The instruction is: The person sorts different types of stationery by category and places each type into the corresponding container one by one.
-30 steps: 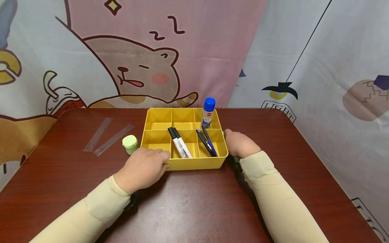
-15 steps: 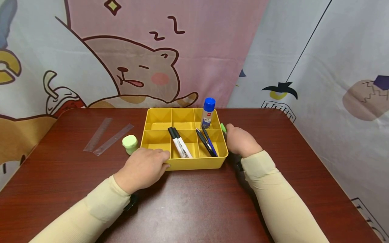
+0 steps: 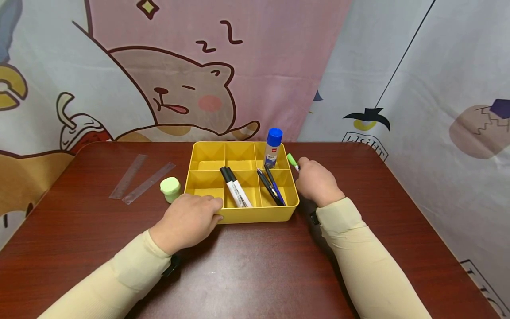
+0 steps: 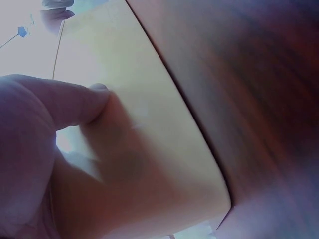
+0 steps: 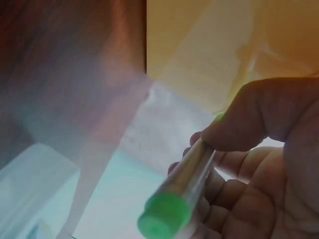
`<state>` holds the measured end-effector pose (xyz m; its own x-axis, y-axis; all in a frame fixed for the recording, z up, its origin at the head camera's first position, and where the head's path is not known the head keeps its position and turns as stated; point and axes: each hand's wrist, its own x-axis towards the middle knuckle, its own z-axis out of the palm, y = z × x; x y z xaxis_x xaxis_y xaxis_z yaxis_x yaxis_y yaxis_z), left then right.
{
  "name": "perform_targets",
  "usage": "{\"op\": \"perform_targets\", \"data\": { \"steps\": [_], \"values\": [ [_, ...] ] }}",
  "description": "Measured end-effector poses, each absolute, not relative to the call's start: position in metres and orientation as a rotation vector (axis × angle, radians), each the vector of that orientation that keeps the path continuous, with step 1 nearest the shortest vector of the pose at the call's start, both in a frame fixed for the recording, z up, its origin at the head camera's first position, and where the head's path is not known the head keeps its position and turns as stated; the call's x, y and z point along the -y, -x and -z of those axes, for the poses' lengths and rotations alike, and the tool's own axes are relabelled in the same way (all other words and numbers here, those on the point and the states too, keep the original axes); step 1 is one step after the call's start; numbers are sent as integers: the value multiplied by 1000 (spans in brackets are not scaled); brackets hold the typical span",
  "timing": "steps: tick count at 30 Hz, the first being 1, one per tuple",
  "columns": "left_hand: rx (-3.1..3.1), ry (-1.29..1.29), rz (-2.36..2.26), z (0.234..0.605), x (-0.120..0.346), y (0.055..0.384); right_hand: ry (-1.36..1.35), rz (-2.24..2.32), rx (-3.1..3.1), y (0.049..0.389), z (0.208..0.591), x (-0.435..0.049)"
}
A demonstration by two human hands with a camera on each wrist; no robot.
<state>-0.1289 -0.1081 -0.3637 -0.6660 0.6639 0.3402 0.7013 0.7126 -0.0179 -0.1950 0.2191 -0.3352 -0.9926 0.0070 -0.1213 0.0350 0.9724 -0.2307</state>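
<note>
My left hand (image 3: 189,219) grips the front rim of a yellow six-compartment organizer tray (image 3: 255,215). Its thumb (image 4: 82,102) lies against the outer front wall in the left wrist view. Just beyond the tray's right side, my right hand (image 3: 316,181) pinches a green-capped marker (image 3: 292,161) between thumb and fingers. The right wrist view shows its clear-looking barrel and green end (image 5: 164,216) pointing toward the camera. Two black-capped white markers (image 3: 237,188) lean in the front middle compartment. Dark and blue pens (image 3: 271,186) lie front right, and a blue-capped glue stick (image 3: 272,148) stands behind them.
A pale green lidded pot (image 3: 170,189) stands left of the tray, close to my left hand. Two clear rulers (image 3: 128,177) lie further left on the brown table (image 3: 247,270). A printed cloth (image 3: 271,66) hangs along the table's back edge.
The green-capped marker has come up from behind the tray's right wall and now shows above it. My right hand has shifted slightly away and up. The left hand and tray stay put.
</note>
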Motion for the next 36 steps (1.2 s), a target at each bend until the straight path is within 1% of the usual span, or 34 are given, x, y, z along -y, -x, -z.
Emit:
{"op": "perform_targets", "data": {
  "steps": [24,36],
  "values": [
    [2589,1075,162,364,108,130,-109,532,-3079,194,330,-215],
    [2592,1069,164,365,108,130,-100,612,-3097,194,330,-211]
  ]
}}
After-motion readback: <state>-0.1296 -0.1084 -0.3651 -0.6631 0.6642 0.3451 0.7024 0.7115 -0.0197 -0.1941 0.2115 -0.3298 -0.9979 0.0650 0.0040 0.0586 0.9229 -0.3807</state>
